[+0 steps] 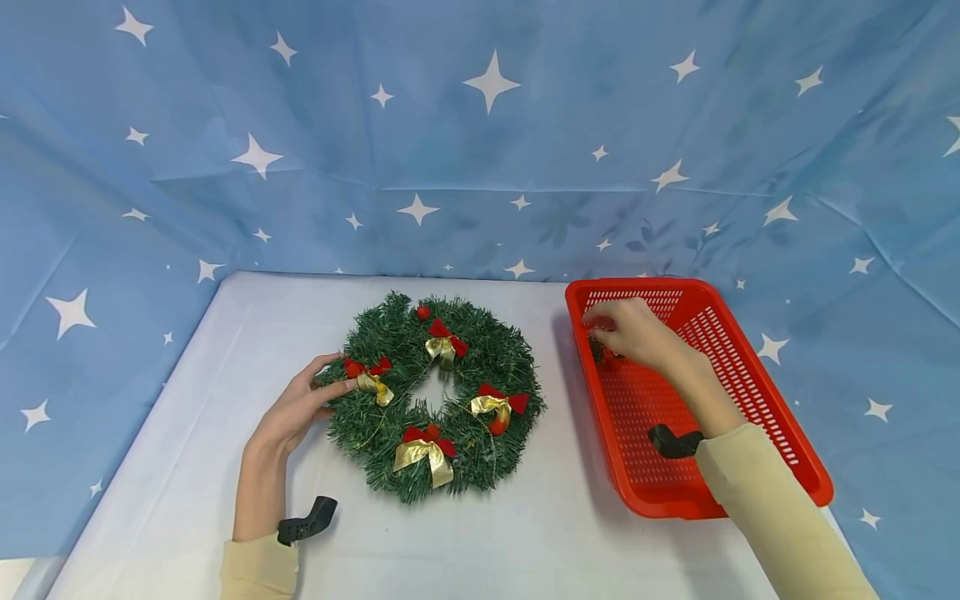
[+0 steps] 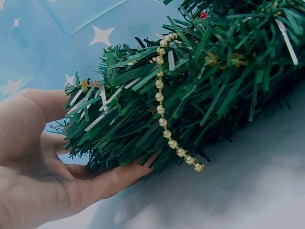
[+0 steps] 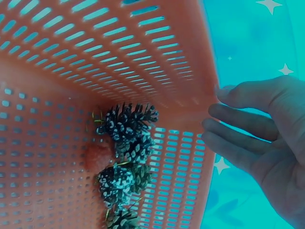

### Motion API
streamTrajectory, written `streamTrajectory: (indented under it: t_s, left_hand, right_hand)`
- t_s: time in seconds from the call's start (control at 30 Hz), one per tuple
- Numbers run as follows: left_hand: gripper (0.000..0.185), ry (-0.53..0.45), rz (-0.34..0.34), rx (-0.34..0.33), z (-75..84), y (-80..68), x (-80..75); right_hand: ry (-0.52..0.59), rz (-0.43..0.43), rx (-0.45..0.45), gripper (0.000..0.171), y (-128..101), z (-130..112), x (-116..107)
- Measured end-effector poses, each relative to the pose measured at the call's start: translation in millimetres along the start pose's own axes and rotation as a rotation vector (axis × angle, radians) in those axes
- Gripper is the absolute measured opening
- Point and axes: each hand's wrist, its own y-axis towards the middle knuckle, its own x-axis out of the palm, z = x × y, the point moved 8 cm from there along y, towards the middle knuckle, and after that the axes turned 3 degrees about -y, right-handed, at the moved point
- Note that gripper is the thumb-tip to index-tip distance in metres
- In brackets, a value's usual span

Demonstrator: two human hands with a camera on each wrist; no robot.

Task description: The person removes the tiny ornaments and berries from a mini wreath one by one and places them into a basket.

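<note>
Head view above, facing down at tabletop [image 1: 525, 533]; wrist views close: left shares wreath [image 2: 200, 81], right shares basket [image 3: 119, 57].

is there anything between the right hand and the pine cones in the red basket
Nothing visible does. The right hand is inside the red basket near its corner, fingers loosely extended, and the pine cones lie in that corner beside a small red piece, with only bare basket wall between fingers and cones. The hand is not yet touching them.
</note>
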Motion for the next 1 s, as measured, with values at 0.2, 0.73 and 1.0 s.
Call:
streamTrajectory:
  t_s: [0.2,0.73,1.0]
  left_hand:
    - [0.077,0.000,0.005,0.002,-0.7,-0.4,-0.1]
    - [0.078,0.010,0.002,-0.008,-1.5,0.5,0.0]
    - [0.078,0.014,0.011,-0.010,-1.8,0.1,-1.6]
  right_hand:
    - [0.001,0.021,-0.016,0.017,6.4,-6.1,-0.5]
    - [0.028,0.008,-0.031,0.019,20.0,-24.6,-0.2]
    - [0.050,0.007,-0.053,0.021,30.9,-36.2,3.1]
